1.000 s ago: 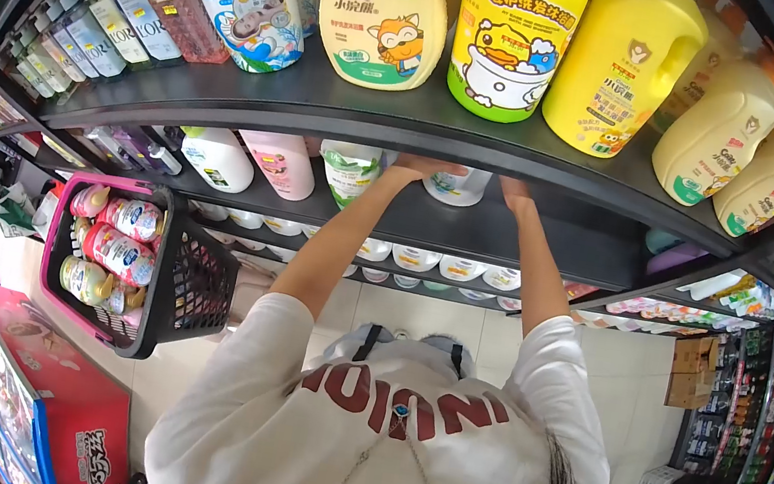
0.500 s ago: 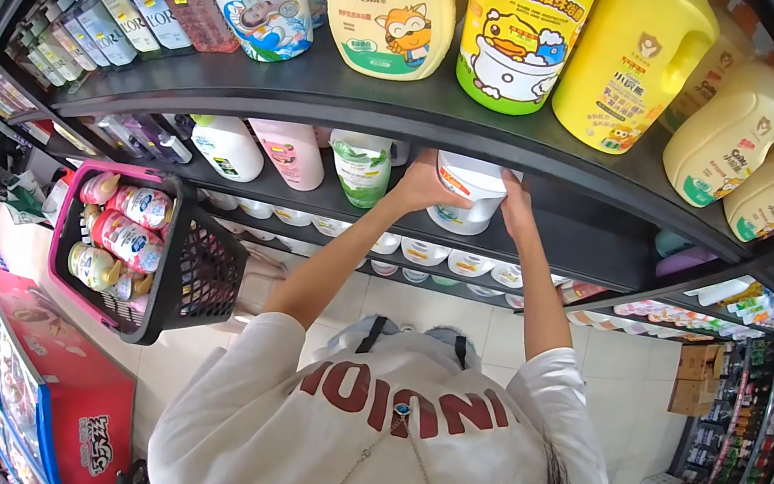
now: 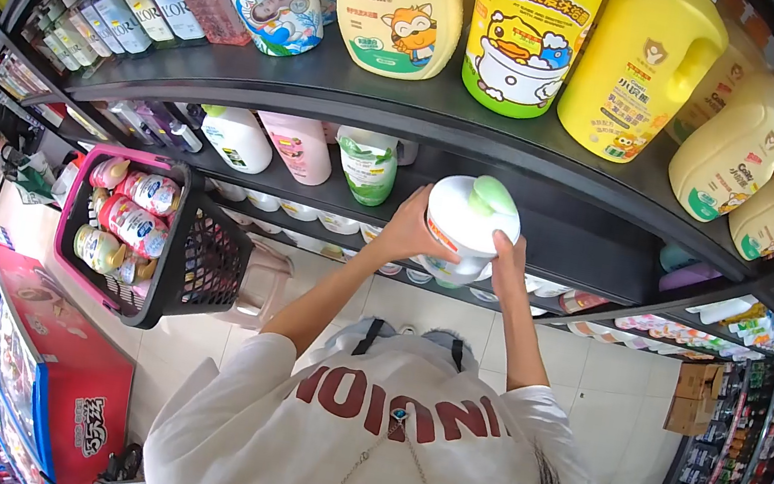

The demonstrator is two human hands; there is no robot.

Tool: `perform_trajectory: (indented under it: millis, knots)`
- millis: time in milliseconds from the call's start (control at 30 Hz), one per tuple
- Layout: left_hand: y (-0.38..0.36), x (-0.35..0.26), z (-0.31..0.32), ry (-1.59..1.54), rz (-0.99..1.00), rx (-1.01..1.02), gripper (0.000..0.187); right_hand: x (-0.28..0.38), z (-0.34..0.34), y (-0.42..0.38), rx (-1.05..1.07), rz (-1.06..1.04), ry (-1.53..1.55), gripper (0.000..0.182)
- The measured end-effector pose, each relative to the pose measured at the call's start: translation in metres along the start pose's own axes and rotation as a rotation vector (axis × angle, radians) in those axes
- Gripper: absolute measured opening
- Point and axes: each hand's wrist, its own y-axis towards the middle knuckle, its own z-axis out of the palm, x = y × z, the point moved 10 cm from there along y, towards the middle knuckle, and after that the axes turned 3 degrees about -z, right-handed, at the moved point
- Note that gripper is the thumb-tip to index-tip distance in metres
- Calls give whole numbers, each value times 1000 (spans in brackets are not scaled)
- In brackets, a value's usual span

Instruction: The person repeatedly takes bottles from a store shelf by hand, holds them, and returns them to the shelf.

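Note:
Between my two hands is a white pump bottle (image 3: 459,223) with a pale green pump head, tilted so its top faces me, out in front of the lower shelf. My left hand (image 3: 413,226) is closed around its left side, and my right hand (image 3: 510,265) grips its right side. To the left of it on the lower shelf (image 3: 570,236) stand a green-and-white bottle (image 3: 365,170), a pink bottle (image 3: 297,151) and a white bottle (image 3: 237,141). The underside of the held bottle is partly hidden by my hands.
Large yellow jugs (image 3: 636,74) and other bottles line the upper shelf (image 3: 409,104), whose edge overhangs the lower one. A pink-rimmed basket (image 3: 202,258) with several bottles stands on a stool (image 3: 264,283) at left. A red freezer (image 3: 86,387) is at lower left, cardboard boxes (image 3: 692,397) at right.
Both hands have drawn the pump bottle out of the lower shelf toward me and tipped it, so its green pump now shows. The view has shifted slightly.

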Motion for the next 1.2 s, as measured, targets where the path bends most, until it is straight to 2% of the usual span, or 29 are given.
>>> perform_trajectory:
  millis: [133, 267, 433, 567, 733, 800, 967, 1033, 1200]
  knots:
    - [-34, -2, 1, -162, -127, -18, 84, 6, 12, -26, 32, 38, -28, 67]
    - [-69, -19, -16, -113, -162, -129, 86, -1, 28, -45, 81, 116, -72, 73]
    - [-122, -19, -48, -129, -241, -323, 88, -19, 76, -58, 311, 202, -61, 74]
    - [-172, -18, -86, -91, -340, -462, 91, -24, 138, -73, 491, 251, -60, 78]
    - [-246, -29, -136, -75, -391, -662, 94, -43, 219, -110, 719, 328, -27, 73]
    - [-280, -42, -164, -68, -395, -779, 86, -48, 260, -132, 848, 314, -14, 71]
    - [-378, -63, -225, 67, -420, -983, 85, -73, 354, -194, 988, 323, -6, 67]
    - [-420, -69, -247, 84, -415, -1060, 86, -89, 391, -229, 1115, 402, 12, 64]
    - [-509, -85, -296, 170, -550, -1209, 85, -108, 472, -299, 1253, 457, 92, 57]
